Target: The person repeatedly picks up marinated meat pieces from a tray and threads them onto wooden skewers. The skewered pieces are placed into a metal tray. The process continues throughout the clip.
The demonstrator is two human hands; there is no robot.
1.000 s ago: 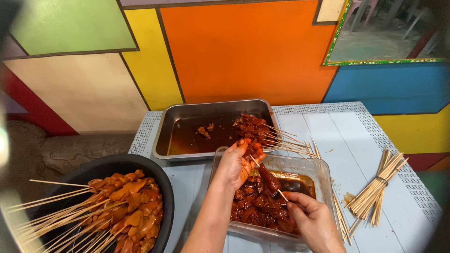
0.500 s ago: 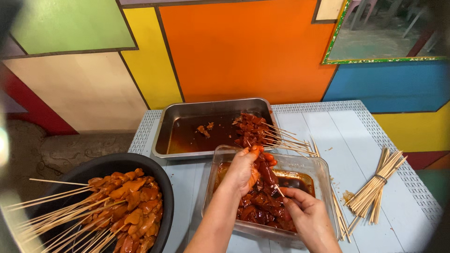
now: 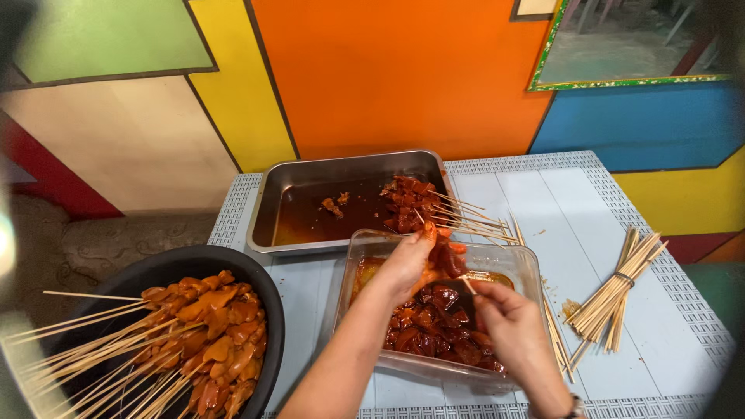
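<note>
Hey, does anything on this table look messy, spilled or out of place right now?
Slightly. Small crumbs and specks lie on the pale blue table beside the bound bundle of bamboo skewers, and loose skewers lie scattered alongside the clear plastic container.

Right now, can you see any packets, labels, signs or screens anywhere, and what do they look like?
None: no packet, label, sign or screen shows.
Clear plastic tub: middle of the table, rectangular, holding dark red sauced meat.
Steel tray: behind the tub, rectangular, silver, holding brown sauce.
Black basin: lower left, round, full of orange-brown skewers.
Bundle of bare sticks: right side, pale wood, banded together.
</note>
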